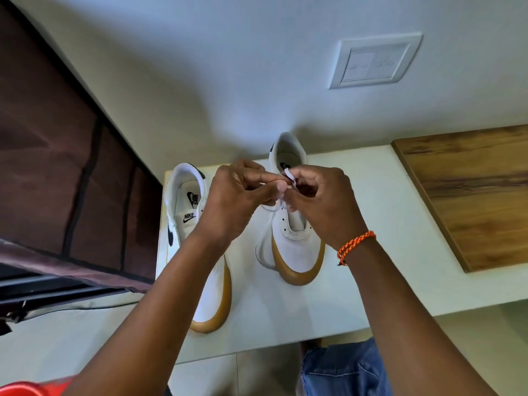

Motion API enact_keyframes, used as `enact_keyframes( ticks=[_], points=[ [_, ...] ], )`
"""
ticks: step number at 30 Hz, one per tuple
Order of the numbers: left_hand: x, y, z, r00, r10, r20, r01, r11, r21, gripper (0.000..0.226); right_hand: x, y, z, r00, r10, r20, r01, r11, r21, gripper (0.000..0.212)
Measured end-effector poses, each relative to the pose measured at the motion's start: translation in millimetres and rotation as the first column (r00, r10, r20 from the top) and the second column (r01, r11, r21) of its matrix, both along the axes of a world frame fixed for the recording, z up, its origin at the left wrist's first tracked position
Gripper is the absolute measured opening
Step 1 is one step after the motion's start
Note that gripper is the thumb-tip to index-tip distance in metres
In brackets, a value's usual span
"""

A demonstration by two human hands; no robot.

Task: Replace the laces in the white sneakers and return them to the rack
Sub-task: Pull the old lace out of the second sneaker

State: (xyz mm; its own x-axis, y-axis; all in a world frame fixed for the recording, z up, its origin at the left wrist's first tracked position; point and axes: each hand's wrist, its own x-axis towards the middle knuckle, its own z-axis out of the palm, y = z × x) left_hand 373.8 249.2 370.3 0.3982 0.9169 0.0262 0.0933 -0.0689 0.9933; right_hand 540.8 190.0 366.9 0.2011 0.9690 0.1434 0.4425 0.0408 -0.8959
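Two white sneakers with gum soles stand on a white table (371, 281), toes toward me. The left sneaker (188, 212) has no lace that I can see and is partly covered by my left forearm. Both hands are raised over the throat of the right sneaker (294, 238). My left hand (237, 198) pinches a white lace (289, 176) between thumb and fingers. Beside it, my right hand (320, 201), with an orange cord bracelet on the wrist, pinches the same lace. A loop of the lace hangs over the upper eyelets.
A dark brown fabric-covered rack (65, 172) stands at the left, against the table's side. A wooden board (471, 195) lies on the table at the right. A wall switch plate (374, 62) is above. A red object (25, 390) shows at the bottom left corner.
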Motion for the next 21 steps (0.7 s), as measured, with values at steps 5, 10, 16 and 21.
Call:
enact_keyframes(
  ticks=[5,10,16,21],
  points=[
    [-18,-5,-5,0.996,0.064,-0.053,-0.068,0.996,-0.063,0.018,-12,-1,15,0.976,0.031,-0.215,-0.029,1.000,0.011,0.012],
    [-39,-27,-10,0.970,-0.239,-0.035,0.212,0.912,-0.350,0.050,-18,2,26,0.941,-0.051,-0.336,0.081,0.994,0.075,0.007],
    [-76,-35,-14,0.994,0.034,-0.104,-0.074,0.907,-0.415,0.025,-30,2,20,0.966,-0.107,-0.235,0.118,0.992,0.035,0.012],
    [-98,-39,12,0.973,0.215,0.079,-0.179,0.929,-0.324,0.012,-89,-6,9,0.956,0.102,-0.275,-0.125,0.990,-0.071,0.015]
  ],
)
